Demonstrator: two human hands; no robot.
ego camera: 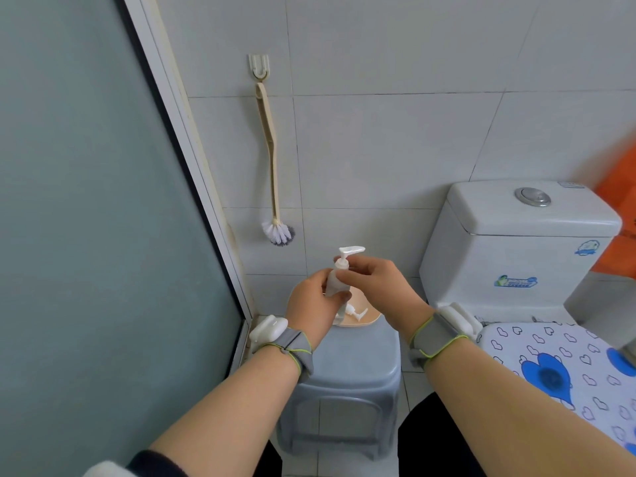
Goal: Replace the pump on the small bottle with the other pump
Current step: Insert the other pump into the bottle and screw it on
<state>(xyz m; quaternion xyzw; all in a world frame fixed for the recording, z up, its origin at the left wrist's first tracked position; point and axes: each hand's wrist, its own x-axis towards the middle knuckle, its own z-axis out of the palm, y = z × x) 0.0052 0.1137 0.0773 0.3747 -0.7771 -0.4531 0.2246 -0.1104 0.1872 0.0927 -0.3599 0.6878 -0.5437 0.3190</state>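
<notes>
The left hand (311,304) was wrapped around the small bottle (335,284), hiding most of its clear body, and held it above the far edge of the grey plastic stool (358,356). The right hand (375,284) pinched the collar of the white pump (346,258) fitted on the bottle. The other pump (356,312) lay on a beige tray (370,316) at the stool's far edge, partly hidden behind the bottle. Stickers on the toilet tank (516,242) were too blurred to read
</notes>
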